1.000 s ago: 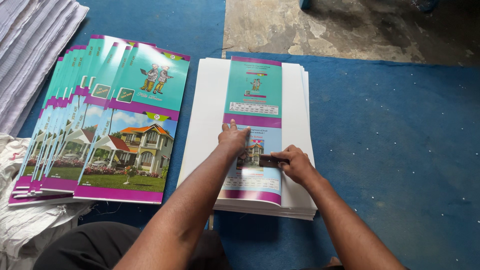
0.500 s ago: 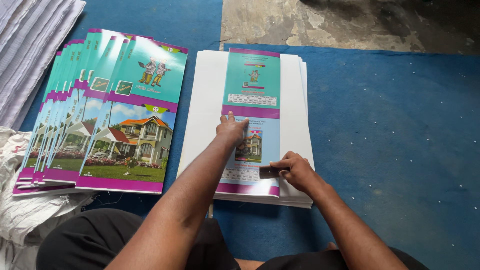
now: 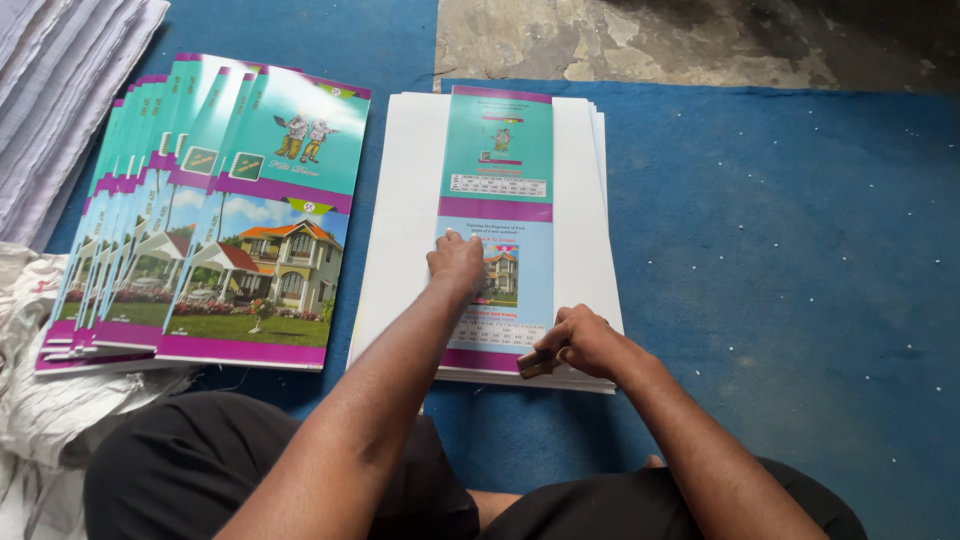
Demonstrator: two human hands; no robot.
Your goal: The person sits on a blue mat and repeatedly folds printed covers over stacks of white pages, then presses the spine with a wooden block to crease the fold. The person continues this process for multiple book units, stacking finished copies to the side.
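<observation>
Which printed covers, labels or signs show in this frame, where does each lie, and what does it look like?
Folded cover: on the white paper stack, tall narrow strip, teal over pale blue, purple bands; left hand presses it, right hand holds a small brown block at its lower edge.
Fanned covers: left on the blue mat, teal tops, house picture, purple bands.

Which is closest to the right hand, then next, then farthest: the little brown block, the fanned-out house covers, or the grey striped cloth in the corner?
From the right hand, head view:
1. Little brown block: held in its fingers, at the near edge of the folded cover.
2. Fanned-out house covers: to the left, past the white sheets.
3. Grey striped cloth: far top-left corner.
</observation>
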